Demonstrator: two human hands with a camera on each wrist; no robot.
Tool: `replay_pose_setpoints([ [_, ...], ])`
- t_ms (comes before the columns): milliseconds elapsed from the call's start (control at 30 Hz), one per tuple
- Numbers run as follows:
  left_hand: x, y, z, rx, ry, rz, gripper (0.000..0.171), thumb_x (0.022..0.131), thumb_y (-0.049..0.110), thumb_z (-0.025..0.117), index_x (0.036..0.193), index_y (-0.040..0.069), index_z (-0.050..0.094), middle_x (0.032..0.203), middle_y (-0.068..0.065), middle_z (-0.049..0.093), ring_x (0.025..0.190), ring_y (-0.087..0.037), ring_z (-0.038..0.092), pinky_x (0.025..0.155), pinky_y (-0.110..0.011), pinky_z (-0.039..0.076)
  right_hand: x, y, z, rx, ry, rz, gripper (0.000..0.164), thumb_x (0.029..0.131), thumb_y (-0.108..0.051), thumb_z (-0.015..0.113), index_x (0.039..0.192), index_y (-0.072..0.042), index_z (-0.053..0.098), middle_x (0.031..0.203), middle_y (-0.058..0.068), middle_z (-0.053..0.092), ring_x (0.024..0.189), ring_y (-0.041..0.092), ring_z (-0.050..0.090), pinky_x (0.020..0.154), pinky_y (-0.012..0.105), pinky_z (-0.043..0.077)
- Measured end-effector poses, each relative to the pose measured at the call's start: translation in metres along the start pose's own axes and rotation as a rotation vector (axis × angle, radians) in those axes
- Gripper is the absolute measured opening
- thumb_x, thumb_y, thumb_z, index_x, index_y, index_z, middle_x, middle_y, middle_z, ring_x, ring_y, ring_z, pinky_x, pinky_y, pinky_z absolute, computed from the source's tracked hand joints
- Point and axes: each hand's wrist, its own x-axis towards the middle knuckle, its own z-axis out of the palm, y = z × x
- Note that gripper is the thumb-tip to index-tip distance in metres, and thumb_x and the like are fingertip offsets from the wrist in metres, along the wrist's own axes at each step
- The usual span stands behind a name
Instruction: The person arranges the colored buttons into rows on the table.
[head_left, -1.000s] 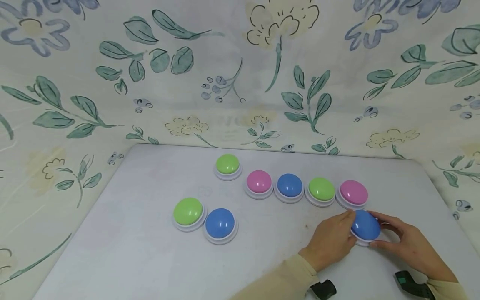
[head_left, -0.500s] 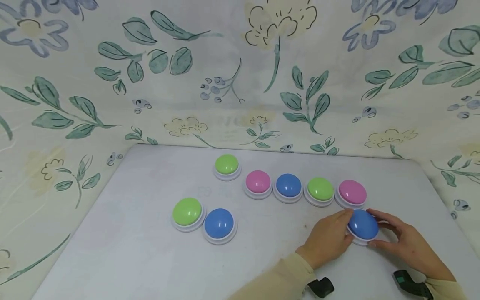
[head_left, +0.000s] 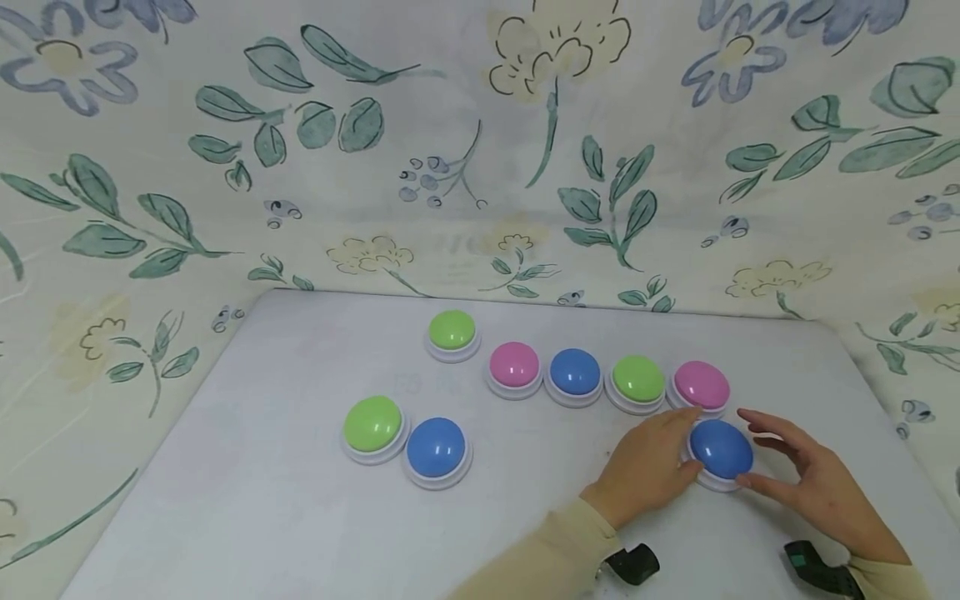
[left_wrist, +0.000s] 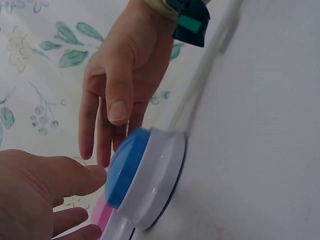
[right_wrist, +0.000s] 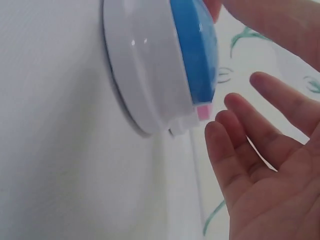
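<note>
A blue dome push button (head_left: 721,450) on a round white base sits flat on the white table, just in front of a pink push button (head_left: 702,385). My left hand (head_left: 647,468) is at its left side, thumb tip right at the blue dome in the left wrist view, fingers loose. On the other side my right hand (head_left: 813,483) stands with spread, slightly bent fingers, a gap between its forefinger and the dome. The right wrist view shows these fingers (right_wrist: 260,140) holding nothing beside the white base (right_wrist: 142,65).
A row of push buttons runs left from the pink one: green (head_left: 638,379), blue (head_left: 575,372) and pink (head_left: 514,365). Another green button (head_left: 452,331) stands farther back. At the left, a green (head_left: 372,425) and a blue button (head_left: 436,448) sit side by side. Floral cloth (head_left: 450,167) hangs behind.
The blue button has shifted slightly left with both hands around it. The right fingers have since spread away from it, and the left hand has loosened.
</note>
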Motion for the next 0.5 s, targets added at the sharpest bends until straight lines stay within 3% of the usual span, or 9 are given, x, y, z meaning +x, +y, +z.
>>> replay_pose_setpoints([
  [100, 0.000, -0.001, -0.003, -0.007, -0.001, 0.000, 0.059, 0.095, 0.031, 0.071, 0.147, 0.011, 0.051, 0.146, 0.004, 0.054, 0.134, -0.005, 0.049, 0.109, -0.014, 0.035, -0.001, -0.003, 0.000, 0.013, 0.033, -0.034, 0.084, 0.075, -0.015, 0.090, 0.148, -0.013, 0.048, 0.140, -0.026, 0.043, 0.112, -0.019, 0.039, 0.088, -0.005, 0.030],
  [167, -0.001, -0.001, -0.005, -0.004, 0.001, 0.004, 0.059, 0.095, 0.031, 0.071, 0.147, 0.010, 0.051, 0.146, 0.004, 0.055, 0.133, -0.005, 0.049, 0.109, -0.014, 0.035, -0.001, -0.005, -0.001, 0.027, 0.045, -0.048, 0.082, 0.075, -0.012, 0.089, 0.147, -0.013, 0.049, 0.136, -0.035, 0.040, 0.112, -0.017, 0.041, 0.089, -0.005, 0.032],
  [500, 0.000, -0.002, -0.019, 0.008, 0.022, 0.028, 0.059, 0.095, 0.032, 0.070, 0.146, 0.007, 0.051, 0.145, 0.000, 0.057, 0.133, -0.009, 0.051, 0.111, -0.016, 0.034, -0.002, -0.021, 0.003, 0.078, 0.039, -0.097, 0.080, 0.077, -0.005, 0.087, 0.147, -0.013, 0.049, 0.138, -0.029, 0.044, 0.115, -0.011, 0.045, 0.092, -0.002, 0.034],
])
